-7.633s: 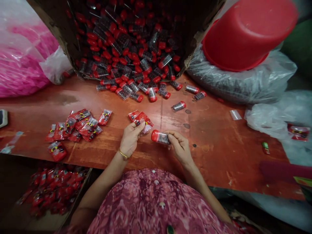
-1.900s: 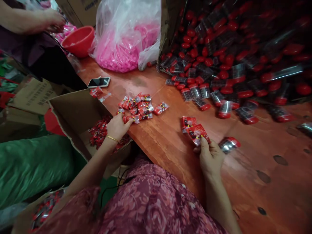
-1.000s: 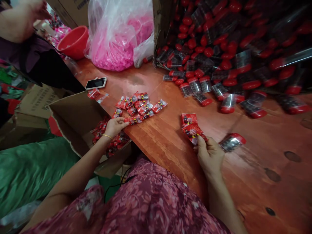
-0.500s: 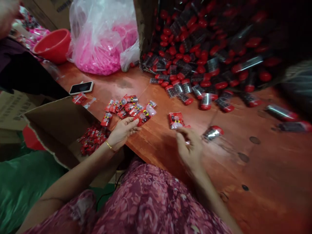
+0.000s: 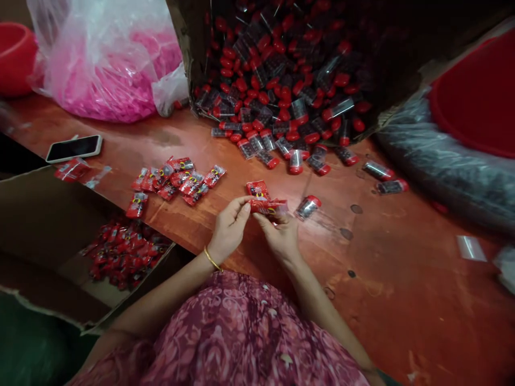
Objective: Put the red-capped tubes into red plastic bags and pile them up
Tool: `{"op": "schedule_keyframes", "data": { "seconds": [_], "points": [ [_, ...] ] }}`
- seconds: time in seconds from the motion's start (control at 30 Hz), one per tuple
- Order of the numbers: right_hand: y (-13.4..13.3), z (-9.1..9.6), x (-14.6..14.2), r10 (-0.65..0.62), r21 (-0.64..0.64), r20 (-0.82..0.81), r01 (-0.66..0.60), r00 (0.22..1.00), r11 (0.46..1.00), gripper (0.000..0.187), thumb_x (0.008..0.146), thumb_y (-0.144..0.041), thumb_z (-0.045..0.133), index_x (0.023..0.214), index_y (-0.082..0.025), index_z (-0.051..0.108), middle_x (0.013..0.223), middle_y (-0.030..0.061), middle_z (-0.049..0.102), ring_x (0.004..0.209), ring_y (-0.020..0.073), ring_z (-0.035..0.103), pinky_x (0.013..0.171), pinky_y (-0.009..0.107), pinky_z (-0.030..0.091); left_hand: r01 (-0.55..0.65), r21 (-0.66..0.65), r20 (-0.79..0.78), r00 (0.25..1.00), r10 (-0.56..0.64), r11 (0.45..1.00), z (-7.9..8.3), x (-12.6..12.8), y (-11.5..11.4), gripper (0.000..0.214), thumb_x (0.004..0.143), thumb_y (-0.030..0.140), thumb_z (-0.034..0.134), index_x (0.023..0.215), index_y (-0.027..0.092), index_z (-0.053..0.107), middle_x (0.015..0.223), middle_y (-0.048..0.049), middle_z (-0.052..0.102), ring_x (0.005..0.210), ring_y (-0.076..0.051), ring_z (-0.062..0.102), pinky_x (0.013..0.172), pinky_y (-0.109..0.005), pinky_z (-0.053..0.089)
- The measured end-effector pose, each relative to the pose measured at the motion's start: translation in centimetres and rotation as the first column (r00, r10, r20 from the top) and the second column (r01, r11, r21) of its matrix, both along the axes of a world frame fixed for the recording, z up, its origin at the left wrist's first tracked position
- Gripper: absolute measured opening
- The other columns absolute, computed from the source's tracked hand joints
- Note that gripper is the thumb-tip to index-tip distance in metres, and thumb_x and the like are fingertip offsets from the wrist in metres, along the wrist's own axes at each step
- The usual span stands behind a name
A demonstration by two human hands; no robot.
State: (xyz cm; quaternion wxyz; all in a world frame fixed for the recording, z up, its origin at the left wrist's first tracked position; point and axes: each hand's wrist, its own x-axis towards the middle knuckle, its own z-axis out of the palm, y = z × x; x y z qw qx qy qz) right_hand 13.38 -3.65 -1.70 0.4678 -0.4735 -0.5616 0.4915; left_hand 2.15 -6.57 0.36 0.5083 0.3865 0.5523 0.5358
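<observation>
My left hand and my right hand meet over the wooden table, both pinching a red printed sachet between their fingertips. Another red sachet lies just behind it. A clear tube with a red cap rests on the table right of my right hand. A loose pile of filled red sachets lies to the left of my hands.
An open carton spills several red-capped tubes onto the table. A pink-filled plastic bag, a phone, a red basin and a box of sachets below the table edge surround the area.
My left hand has left the sachet pile and come to the middle; both hands now grip one sachet. The view swung right, away from the box and the other person.
</observation>
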Motion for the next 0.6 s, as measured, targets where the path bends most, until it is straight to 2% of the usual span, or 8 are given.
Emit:
{"op": "schedule_keyframes", "data": {
  "seconds": [0.17, 0.37, 0.5, 0.53, 0.6],
  "points": [
    [-0.7, -1.3, -0.4, -0.073, 0.014, -0.044, 0.073, 0.996, 0.997, 0.019, 0.071, -0.035, 0.064, 0.078, -0.02, 0.07, 0.08, 0.0046, 0.073, 0.071, 0.0201, 0.066, 0.07, 0.035, 0.053, 0.06, 0.046, -0.165, 0.985, -0.052, 0.997, -0.2, 0.0, -0.2, 0.034, 0.085, 0.037, 0.05, 0.11, 0.015, 0.055, 0.106, -0.0096, 0.067, 0.1, -0.017, 0.061, 0.089, -0.027, 0.046],
    [-0.8, -3.3, -0.4, -0.077, 0.038, 0.106, 0.073, 0.991, 0.997, 0.021, 0.073, -0.039, 0.062, 0.076, -0.019, 0.068, 0.072, 0.0048, 0.071, 0.065, 0.0185, 0.063, 0.065, 0.033, 0.051, 0.044, 0.004, -0.28, 0.959, -0.041, 0.999, -1.7, -0.3, 0.1, 0.028, 0.085, 0.037, 0.049, 0.101, 0.015, 0.058, 0.092, -0.0074, 0.07, 0.086, -0.017, 0.065, 0.077, -0.025, 0.048],
    [-0.8, -3.7, -0.2, -0.068, 0.107, 0.134, 0.054, 0.989, 0.993, 0.02, 0.075, -0.037, 0.061, 0.079, -0.018, 0.066, 0.075, 0.0053, 0.069, 0.068, 0.018, 0.061, 0.067, 0.033, 0.05, 0.025, -0.03, -0.313, 0.949, -0.034, 0.999, -2.1, -0.9, 0.2, 0.027, 0.085, 0.037, 0.049, 0.097, 0.016, 0.062, 0.089, -0.0054, 0.07, 0.083, -0.016, 0.065, 0.075, -0.025, 0.049],
    [-0.7, -3.5, -0.1, -0.052, 0.093, 0.116, 0.041, 0.992, 0.995, 0.021, 0.075, -0.038, 0.061, 0.08, -0.018, 0.066, 0.074, 0.0046, 0.068, 0.067, 0.0172, 0.06, 0.066, 0.032, 0.05, 0.031, -0.04, -0.311, 0.95, -0.041, 0.999, -2.1, -1.0, 0.2, 0.028, 0.085, 0.038, 0.048, 0.097, 0.017, 0.063, 0.09, -0.0052, 0.07, 0.084, -0.017, 0.065, 0.076, -0.025, 0.049],
    [-0.4, -3.0, 0.2, 0.022, -0.018, 0.022, -0.021, 1.0, 1.0, 0.023, 0.076, -0.041, 0.06, 0.08, -0.018, 0.063, 0.063, 0.0007, 0.062, 0.057, 0.0138, 0.056, 0.06, 0.029, 0.05, 0.068, -0.048, -0.275, 0.958, -0.078, 0.997, -2.0, -1.4, 0.4, 0.03, 0.085, 0.039, 0.047, 0.098, 0.017, 0.064, 0.094, -0.0053, 0.07, 0.086, -0.017, 0.065, 0.078, -0.026, 0.05]
  ]
}}
